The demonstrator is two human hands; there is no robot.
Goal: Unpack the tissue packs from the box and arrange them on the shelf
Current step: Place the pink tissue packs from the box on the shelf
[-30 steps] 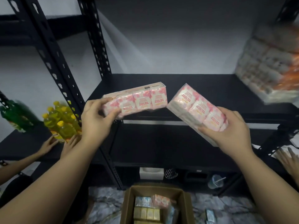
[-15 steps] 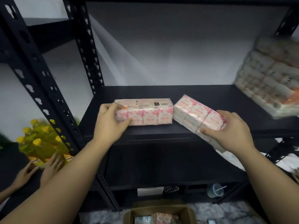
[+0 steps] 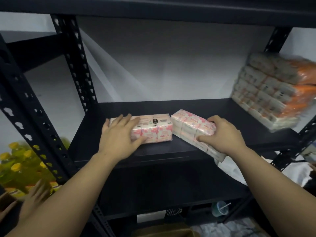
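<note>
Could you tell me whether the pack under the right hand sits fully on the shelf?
No, the right hand holds a pink pack lying askew, its near end jutting past the shelf front edge.

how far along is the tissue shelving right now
Early. Done: the left tissue pack sits flat on the black shelf, left hand resting on it. In hand: the right hand grips the right tissue pack, angled and overhanging the shelf's front edge. Left: square it up; the cardboard box below is barely visible, contents unseen.
</note>
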